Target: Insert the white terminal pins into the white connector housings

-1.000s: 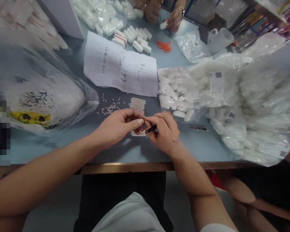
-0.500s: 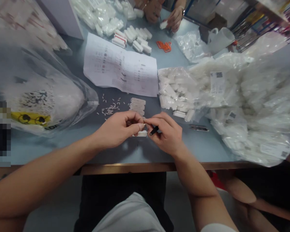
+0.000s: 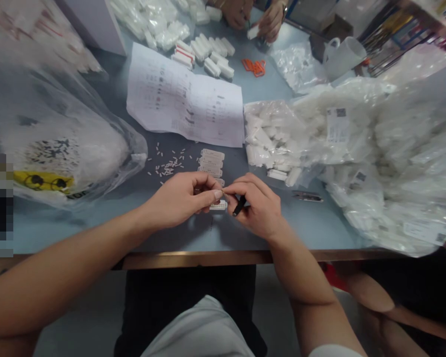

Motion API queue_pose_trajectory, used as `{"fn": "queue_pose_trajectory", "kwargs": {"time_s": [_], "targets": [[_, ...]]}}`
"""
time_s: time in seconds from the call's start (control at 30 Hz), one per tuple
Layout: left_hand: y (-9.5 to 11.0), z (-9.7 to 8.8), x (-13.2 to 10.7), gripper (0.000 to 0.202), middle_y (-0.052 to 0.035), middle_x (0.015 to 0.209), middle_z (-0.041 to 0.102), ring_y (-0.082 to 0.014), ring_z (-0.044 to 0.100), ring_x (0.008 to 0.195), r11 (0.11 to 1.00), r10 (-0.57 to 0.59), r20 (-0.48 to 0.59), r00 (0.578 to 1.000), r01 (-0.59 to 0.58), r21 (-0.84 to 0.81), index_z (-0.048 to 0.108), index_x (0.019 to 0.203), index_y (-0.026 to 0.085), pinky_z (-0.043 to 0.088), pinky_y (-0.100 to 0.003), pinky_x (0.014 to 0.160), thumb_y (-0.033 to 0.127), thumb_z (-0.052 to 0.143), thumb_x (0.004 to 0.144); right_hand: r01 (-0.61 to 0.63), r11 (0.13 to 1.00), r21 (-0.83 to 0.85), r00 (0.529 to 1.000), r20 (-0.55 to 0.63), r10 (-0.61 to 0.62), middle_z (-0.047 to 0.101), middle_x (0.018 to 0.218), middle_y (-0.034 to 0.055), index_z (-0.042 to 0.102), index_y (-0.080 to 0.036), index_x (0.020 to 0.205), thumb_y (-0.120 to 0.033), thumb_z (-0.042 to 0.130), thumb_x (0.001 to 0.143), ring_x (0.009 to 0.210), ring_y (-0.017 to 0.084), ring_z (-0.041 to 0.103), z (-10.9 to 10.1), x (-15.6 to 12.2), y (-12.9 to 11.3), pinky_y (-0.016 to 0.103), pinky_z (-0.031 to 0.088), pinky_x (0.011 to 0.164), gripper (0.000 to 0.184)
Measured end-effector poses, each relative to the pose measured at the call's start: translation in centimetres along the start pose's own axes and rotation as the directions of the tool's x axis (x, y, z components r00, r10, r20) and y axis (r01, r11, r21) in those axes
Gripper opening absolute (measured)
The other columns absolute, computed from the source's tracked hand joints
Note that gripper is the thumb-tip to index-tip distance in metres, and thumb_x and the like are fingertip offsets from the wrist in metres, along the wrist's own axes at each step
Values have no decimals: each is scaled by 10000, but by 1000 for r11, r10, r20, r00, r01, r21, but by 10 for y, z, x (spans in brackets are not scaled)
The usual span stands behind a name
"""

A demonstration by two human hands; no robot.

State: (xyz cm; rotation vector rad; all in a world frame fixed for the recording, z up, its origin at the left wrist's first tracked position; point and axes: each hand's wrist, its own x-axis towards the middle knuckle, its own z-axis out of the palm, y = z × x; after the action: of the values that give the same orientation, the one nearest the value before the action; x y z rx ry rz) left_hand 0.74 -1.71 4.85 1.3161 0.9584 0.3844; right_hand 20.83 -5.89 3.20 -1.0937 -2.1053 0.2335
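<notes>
My left hand (image 3: 187, 196) is closed in a pinch, thumb against fingers, over the middle of the bench. What it pinches is tiny and mostly hidden. My right hand (image 3: 258, 206) meets it fingertip to fingertip, its fingers wrapped round a short black stick-like tool (image 3: 239, 205) whose kind I cannot tell. Below the fingertips lies a white connector housing (image 3: 219, 205) with a row of small holes, partly covered by my left hand. Just beyond, several flat white housings (image 3: 211, 161) lie stacked in a row. Small white pins (image 3: 170, 166) are scattered to their left.
A printed sheet (image 3: 185, 104) lies ahead. Bags of white parts (image 3: 271, 134) fill the right, near thread snips (image 3: 307, 196). A large clear bag (image 3: 107, 144) stands left. Across the bench, a co-worker's hands (image 3: 269, 25) hold a white part near orange pieces (image 3: 254, 67).
The black tool has tilted a little in my right hand. Both hands stay together at almost the same spot. The view has shifted slightly.
</notes>
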Motion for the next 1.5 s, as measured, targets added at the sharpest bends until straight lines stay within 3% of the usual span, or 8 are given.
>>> {"fn": "queue_pose_trajectory", "kwargs": {"time_s": [0.07, 0.17, 0.27, 0.43, 0.57, 0.77, 1.13, 1.5], "targets": [[2, -1, 0, 211, 29, 667, 612, -124, 540, 607, 999, 4, -28, 1000, -3, 35, 656, 853, 209, 416, -245, 578, 417, 627, 870, -18, 1000, 0, 1000, 19, 18, 669, 895, 24, 627, -235, 1011, -137, 586, 908, 809, 143, 632, -2, -1, 2, 283, 526, 710, 149], [4, -7, 1, 246, 24, 680, 618, -133, 531, 610, 974, 52, -147, 988, -18, 225, 665, 874, 214, 394, -257, 587, 452, 607, 879, -8, 1000, -21, 996, 94, 10, 665, 902, 20, 625, -236, 1012, -102, 576, 886, 832, 149, 628, -10, -2, 7, 292, 516, 752, 190], [4, -15, 2, 269, 22, 663, 618, -145, 523, 608, 892, 126, -219, 967, -14, 452, 673, 866, 224, 356, -270, 593, 477, 583, 890, 20, 999, -40, 961, 275, -8, 661, 905, 35, 628, -212, 988, -71, 564, 866, 839, 161, 608, -20, -1, 13, 294, 490, 753, 198], [-4, -21, 3, 259, 30, 605, 597, -162, 511, 552, 781, 96, 28, 995, -93, 617, 693, 883, 255, 315, -283, 580, 501, 685, 804, 116, 992, -48, 846, 528, -73, 635, 860, 55, 625, -172, 940, -95, 529, 896, 785, 177, 544, -26, 1, 18, 307, 441, 720, 130], [-15, -18, 5, 306, 14, 631, 600, -188, 498, 543, 719, 58, 76, 995, -94, 689, 694, 971, 285, 259, -299, 544, 483, 742, 742, 194, 976, -99, 790, 606, -96, 632, 851, 81, 636, -147, 923, -143, 490, 952, 796, 204, 531, -23, 1, 15, 339, 430, 732, 149], [-22, -12, 5, 277, -1, 609, 580, -226, 554, 577, 685, 45, 39, 998, -59, 726, 680, 916, 286, 307, -308, 571, 500, 732, 748, 229, 961, -152, 783, 616, -89, 620, 844, 80, 638, -156, 922, -166, 389, 1005, 796, 206, 506, -23, 0, 12, 347, 416, 742, 262], [-11, -7, 4, 303, -62, 782, 715, -287, 676, 712, 420, -26, 124, 992, -102, 902, 630, 1060, 233, 347, -316, 549, 472, 559, 889, 316, 925, -214, 786, 604, -129, 589, 789, 84, 657, -129, 919, -114, 372, 987, 749, 216, 460, -23, 1, 5, 366, 381, 703, 293], [-19, -7, 6, 293, -35, 729, 699, -282, 671, 681, 415, 14, 109, 994, -105, 904, 621, 1023, 255, 283, -320, 526, 506, 575, 878, 357, 913, -197, 808, 555, -196, 650, 838, 81, 676, -112, 1032, -169, 441, 995, 764, 204, 493, -31, 1, 9, 356, 376, 690, 245]]}}
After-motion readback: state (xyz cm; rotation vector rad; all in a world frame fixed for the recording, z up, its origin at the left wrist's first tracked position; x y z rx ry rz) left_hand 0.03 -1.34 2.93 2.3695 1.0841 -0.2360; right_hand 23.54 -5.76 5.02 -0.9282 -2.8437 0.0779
